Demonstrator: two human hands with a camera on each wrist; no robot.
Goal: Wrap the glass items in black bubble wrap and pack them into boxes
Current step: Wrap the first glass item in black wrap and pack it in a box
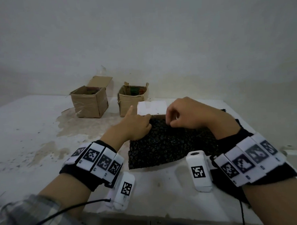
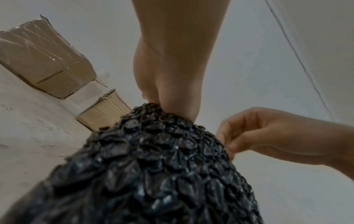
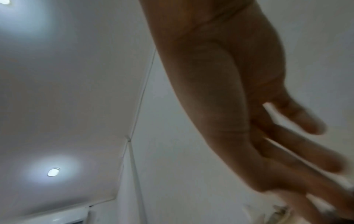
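A black bubble wrap sheet (image 1: 170, 143) lies on the white table (image 1: 35, 133) in front of me. It humps up as if over something (image 2: 153, 166), and no glass shows. My left hand (image 1: 138, 124) pinches the wrap's far left edge, its index finger sticking out; in the left wrist view the left hand's thumb (image 2: 172, 98) presses into the wrap's top. My right hand (image 1: 183, 118) has curled fingers pinching the far edge a little to the right (image 2: 249, 136). The right wrist view shows only the blurred right hand (image 3: 277, 128) against the ceiling.
Two open cardboard boxes stand at the back, a taped one (image 1: 89, 102) on the left and a smaller one (image 1: 132, 99) beside it. A flat white box (image 1: 151, 107) lies just behind the wrap. A small white object (image 1: 290, 150) sits at the right.
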